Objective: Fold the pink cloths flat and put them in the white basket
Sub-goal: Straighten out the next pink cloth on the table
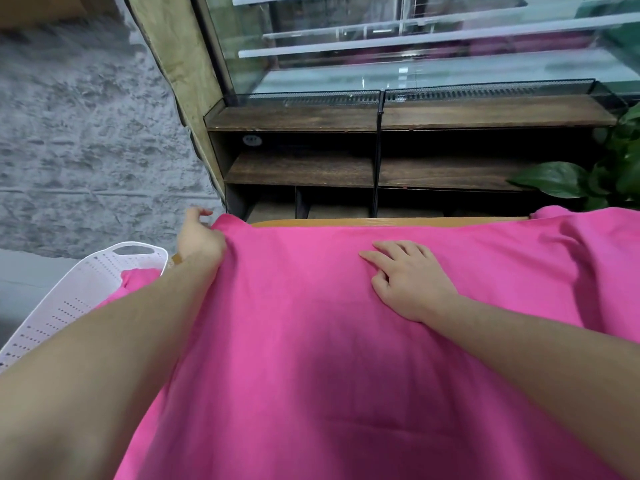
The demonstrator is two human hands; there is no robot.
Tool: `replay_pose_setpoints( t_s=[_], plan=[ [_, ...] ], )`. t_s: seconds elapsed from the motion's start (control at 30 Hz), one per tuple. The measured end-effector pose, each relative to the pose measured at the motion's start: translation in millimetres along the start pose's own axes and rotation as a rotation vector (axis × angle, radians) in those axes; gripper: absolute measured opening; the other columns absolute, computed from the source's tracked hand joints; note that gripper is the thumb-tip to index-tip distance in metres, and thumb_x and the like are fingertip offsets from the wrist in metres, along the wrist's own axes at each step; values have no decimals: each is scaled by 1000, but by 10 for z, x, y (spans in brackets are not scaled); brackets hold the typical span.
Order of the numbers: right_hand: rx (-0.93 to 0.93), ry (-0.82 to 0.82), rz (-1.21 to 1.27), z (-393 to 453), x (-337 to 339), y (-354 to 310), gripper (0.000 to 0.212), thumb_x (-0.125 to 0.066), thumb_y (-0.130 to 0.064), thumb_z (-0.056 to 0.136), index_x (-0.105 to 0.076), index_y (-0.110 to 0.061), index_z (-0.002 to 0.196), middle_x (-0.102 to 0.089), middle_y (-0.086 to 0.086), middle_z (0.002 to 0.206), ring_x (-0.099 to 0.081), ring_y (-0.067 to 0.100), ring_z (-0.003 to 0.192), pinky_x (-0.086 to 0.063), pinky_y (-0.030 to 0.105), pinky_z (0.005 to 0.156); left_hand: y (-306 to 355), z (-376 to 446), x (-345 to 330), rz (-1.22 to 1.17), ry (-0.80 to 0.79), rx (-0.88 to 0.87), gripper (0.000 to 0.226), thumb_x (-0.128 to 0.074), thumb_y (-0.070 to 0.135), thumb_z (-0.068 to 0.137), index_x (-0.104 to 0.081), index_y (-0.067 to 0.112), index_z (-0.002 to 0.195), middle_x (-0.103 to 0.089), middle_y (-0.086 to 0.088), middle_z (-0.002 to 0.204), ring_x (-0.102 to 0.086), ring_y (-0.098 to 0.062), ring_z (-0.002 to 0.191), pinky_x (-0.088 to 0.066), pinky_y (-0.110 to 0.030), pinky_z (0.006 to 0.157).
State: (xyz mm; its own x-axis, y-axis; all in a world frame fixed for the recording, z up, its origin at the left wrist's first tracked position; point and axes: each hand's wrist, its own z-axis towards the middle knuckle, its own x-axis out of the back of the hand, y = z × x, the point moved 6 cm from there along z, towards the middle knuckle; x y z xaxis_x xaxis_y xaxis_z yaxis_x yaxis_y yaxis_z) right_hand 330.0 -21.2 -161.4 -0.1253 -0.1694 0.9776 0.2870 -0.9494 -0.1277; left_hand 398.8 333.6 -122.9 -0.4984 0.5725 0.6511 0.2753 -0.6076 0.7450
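Observation:
A large pink cloth lies spread over the table and covers nearly all of it. My left hand grips the cloth's far left corner at the table edge. My right hand rests flat on the cloth near the middle, fingers straight and spread. The white basket stands at the left, below table height, behind my left forearm. Another pink cloth lies inside it, partly hidden by my arm.
A strip of the wooden table edge shows beyond the cloth. Behind it stands a dark wooden shelf unit under a glass display case. Green plant leaves reach in at the right. A grey rough wall fills the left.

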Motion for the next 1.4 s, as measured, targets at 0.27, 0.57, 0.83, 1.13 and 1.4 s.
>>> replay_pose_setpoints(
  t_s=[0.27, 0.57, 0.83, 1.13, 1.4],
  plan=[
    [9, 12, 20, 7, 10, 6, 56, -29, -37, 88, -51, -37, 140, -50, -7, 145, -43, 17, 132, -29, 40, 114, -136, 102, -97, 27, -55, 48, 38, -61, 4, 86, -60, 20, 121, -55, 6, 70, -64, -30, 92, -48, -36, 84],
    [3, -151, -111, 47, -22, 39, 52, -24, -37, 99, -29, -37, 151, -32, -8, 156, -29, 16, 141, -24, 50, 115, 77, -267, -61, 159, -270, -13, 55, -55, 9, 85, -42, 20, 137, -61, -15, 121, -59, -34, 111, -48, -42, 97],
    [162, -136, -127, -172, 271, -752, 69, -49, -22, 87, -25, -34, 151, -32, 0, 155, -27, 25, 143, -20, 56, 116, 171, -891, 221, 183, -354, -6, 50, -47, 12, 97, -38, 14, 146, -26, -17, 153, -35, -24, 137, -21, -16, 97],
    [251, -201, 279, -1063, 336, -1738, 59, -50, -20, 86, -42, -30, 144, -45, -4, 143, -43, 23, 130, -39, 40, 107, -245, -1747, 950, -144, -322, 8, 44, -42, -3, 77, -53, 11, 117, -56, -15, 126, -56, -29, 115, -44, -38, 101],
    [260, -263, 376, -1708, 313, -2103, 56, -47, -25, 84, -47, -29, 140, -51, -2, 138, -46, 24, 127, -39, 41, 107, -849, -2611, 1466, -262, -460, 413, 22, -60, 23, 93, -63, 8, 109, -70, -6, 82, -62, -18, 66, -55, -27, 61]
  ],
)
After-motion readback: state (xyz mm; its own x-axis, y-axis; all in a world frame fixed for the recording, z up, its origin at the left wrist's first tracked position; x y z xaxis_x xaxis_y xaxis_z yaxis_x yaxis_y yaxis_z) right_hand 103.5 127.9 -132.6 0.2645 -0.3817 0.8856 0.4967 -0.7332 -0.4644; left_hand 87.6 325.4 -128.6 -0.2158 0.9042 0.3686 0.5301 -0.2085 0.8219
